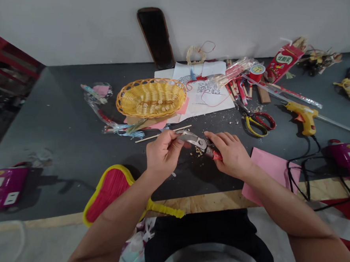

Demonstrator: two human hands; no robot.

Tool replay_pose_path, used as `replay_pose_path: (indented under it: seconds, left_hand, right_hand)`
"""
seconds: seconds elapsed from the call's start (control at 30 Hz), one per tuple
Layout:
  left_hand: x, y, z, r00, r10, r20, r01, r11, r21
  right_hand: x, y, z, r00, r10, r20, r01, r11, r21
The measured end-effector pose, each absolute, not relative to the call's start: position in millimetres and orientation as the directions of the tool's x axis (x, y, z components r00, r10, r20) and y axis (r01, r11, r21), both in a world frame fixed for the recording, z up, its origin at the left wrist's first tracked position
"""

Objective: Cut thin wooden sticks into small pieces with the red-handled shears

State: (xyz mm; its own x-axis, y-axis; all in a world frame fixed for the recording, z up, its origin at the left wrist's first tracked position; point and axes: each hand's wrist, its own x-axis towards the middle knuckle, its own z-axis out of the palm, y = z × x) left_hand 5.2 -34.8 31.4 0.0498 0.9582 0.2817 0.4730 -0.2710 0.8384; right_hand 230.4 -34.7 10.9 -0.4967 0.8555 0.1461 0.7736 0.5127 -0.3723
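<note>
On the left of the dark grey surface (64,140) lies a purple box with a white label (10,188). Further along, a clear plastic bag with pastel scraps (102,91) lies left of a yellow oval wicker basket with a looped rim (121,104), which holds a few small pale pieces. Nearer the front edge is a red paddle-shaped item with a fuzzy yellow border and handle (109,188), partly behind the left forearm. A black phone in a brown case (155,37) leans on the wall.

In the middle, the left hand (163,152) has its thumb and fingers pinched together at the blade tips of a silver metal cutter with red handles (194,139); what lies between them cannot be made out. A thin pale stick (146,138) passes behind that hand. Small cut tan pieces (198,152) are scattered beneath the cutter. The right hand (233,155) has its fingers clamped around the red handles.

Further right are red-and-yellow-handled scissors (258,124), a pink paper sheet (264,166) beneath the right forearm, and a yellow glue gun (305,115).
</note>
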Motion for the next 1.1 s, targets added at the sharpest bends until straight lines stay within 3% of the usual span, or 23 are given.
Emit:
replay_pose_path:
  seconds: [0.13, 0.37, 0.6, 0.77, 1.1]
  left_hand:
    - [4, -36, 30, 0.067, 0.972, 0.226, 0.427, -0.233, 0.874]
    - [6, -32, 37, 0.135, 0.991, -0.001, 0.130, -0.016, 0.991]
    - [5, -29, 40, 0.190, 0.972, -0.140, -0.044, 0.150, 0.988]
    - [7, -29, 36, 0.154, 0.982, -0.106, -0.021, 0.110, 0.994]
    - [7, -30, 31, 0.001, 0.987, 0.162, 0.331, -0.153, 0.931]
  right_hand:
    - [232, -34, 10, -0.502, 0.851, 0.155, 0.762, 0.520, -0.387]
    - [234, -31, 6, -0.534, 0.812, 0.235, 0.678, 0.577, -0.455]
    - [232, -35, 8, -0.509, 0.833, 0.219, 0.685, 0.545, -0.484]
    - [230, -40, 11, -0.468, 0.869, 0.160, 0.760, 0.488, -0.429]
    - [232, -33, 6, -0.474, 0.855, 0.211, 0.719, 0.514, -0.467]
